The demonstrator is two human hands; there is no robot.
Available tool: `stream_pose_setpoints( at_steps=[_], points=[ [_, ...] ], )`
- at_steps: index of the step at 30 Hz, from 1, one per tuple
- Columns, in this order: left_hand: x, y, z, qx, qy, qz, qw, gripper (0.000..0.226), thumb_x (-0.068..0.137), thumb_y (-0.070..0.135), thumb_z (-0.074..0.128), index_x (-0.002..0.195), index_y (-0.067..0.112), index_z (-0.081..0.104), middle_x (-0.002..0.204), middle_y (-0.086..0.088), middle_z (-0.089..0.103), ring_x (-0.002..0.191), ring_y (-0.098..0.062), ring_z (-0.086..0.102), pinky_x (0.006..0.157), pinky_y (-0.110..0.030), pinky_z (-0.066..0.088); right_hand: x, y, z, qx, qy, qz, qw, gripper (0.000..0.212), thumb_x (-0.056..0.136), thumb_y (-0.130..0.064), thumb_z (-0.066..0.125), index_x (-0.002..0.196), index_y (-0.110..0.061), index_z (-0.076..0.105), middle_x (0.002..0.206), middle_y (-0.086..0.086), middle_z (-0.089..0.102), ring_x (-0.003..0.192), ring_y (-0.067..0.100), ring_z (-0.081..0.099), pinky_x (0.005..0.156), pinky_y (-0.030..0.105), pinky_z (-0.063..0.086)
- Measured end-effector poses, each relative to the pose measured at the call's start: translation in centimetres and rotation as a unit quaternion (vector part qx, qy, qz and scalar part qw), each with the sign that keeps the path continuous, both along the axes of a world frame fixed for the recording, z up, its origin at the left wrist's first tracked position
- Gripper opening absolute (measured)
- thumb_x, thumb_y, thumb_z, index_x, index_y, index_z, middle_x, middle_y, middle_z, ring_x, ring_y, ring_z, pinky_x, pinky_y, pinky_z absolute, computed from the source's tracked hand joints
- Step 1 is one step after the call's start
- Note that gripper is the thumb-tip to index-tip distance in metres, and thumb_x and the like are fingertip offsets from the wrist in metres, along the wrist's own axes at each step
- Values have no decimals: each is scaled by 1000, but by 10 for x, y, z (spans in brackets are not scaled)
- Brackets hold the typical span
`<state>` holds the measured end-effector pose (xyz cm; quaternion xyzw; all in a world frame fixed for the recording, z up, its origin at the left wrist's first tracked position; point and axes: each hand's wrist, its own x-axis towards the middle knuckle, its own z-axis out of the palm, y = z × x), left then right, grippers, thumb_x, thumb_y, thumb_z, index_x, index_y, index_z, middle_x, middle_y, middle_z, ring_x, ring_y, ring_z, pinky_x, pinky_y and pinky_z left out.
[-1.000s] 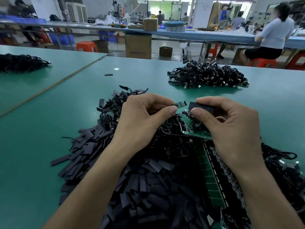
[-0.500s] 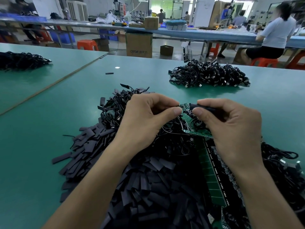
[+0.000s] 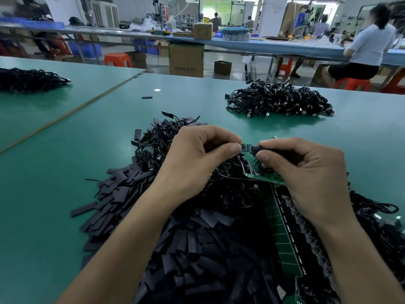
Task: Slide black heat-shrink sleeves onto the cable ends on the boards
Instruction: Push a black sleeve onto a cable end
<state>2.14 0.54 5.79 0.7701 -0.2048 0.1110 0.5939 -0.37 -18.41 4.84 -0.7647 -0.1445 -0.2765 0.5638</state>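
Matt black sleeves (image 3: 179,244); smooth matt green tabletop (image 3: 54,172); glossy green board (image 3: 279,235); cardboard box (image 3: 186,60).

I see a teal-green desk (image 3: 65,163) with a thin tan seam line (image 3: 72,110) running across it. The heap of heat-shrink sleeves (image 3: 175,238) in front of me is matte black, shading to dark grey at its edges. The small boards (image 3: 282,235) are green with paler green ruled divisions along one strip. The cable bundle (image 3: 278,100) farther back is glossy black with small silver-white flecks. Behind the desk I see orange-red stools (image 3: 118,59), a brown cardboard box (image 3: 186,60) and a blue bench top (image 3: 263,46).
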Motion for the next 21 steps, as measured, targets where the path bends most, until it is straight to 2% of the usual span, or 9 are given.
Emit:
stream_pose_setpoints(
  at_steps=[4, 6, 9, 14, 18, 21],
  points=[
    [0, -2, -2, -2, 2, 22, 1000, 9, 85, 15, 78, 90, 23, 77, 87, 7, 77, 83, -3, 71, 81, -18, 56, 1, 0, 0, 3, 8, 11, 1000, 18, 69, -37, 77, 87, -32, 76, 82, -16, 76, 75, 5, 72, 71, 16, 56],
    [0, -3, -2, 0, 0, 30, 1000, 7, 85, 17, 78, 90, 22, 78, 84, 8, 77, 80, -3, 71, 78, -17, 55, 1, 0, 0, 8, 12, 8, 1000, 22, 68, -38, 78, 89, -31, 75, 83, -16, 76, 76, 5, 73, 72, 17, 57],
    [-1, -3, -2, 1, 1, 31, 1000, 6, 85, 18, 78, 90, 22, 78, 81, 9, 76, 76, -2, 70, 75, -15, 54, 0, 1, -1, 4, 28, -4, 1000, 29, 67, -40, 78, 94, -32, 75, 86, -16, 77, 79, 7, 73, 78, 27, 59],
    [-2, -2, -1, 9, 10, 4, 1000, 5, 86, 17, 77, 89, 21, 77, 84, 3, 76, 69, 0, 66, 69, -15, 52, 0, 3, 0, -35, 14, -19, 999, 25, 71, -45, 74, 95, -42, 72, 86, -26, 74, 77, -2, 70, 74, 18, 55],
    [0, 1, -1, 9, 10, -10, 1000, 6, 86, 18, 77, 89, 22, 77, 78, 6, 75, 65, 2, 63, 66, -13, 48, 0, 3, -1, -27, 19, 3, 999, 22, 70, -43, 76, 92, -40, 74, 85, -20, 76, 79, 4, 72, 77, 27, 57],
    [0, 3, -1, 6, 15, -28, 999, 7, 85, 17, 78, 88, 23, 77, 78, 6, 75, 68, -2, 66, 67, -13, 50, 2, -3, -2, -13, 27, 44, 999, 19, 70, -40, 78, 89, -39, 78, 85, -14, 77, 78, 6, 72, 75, 22, 57]
  ],
)
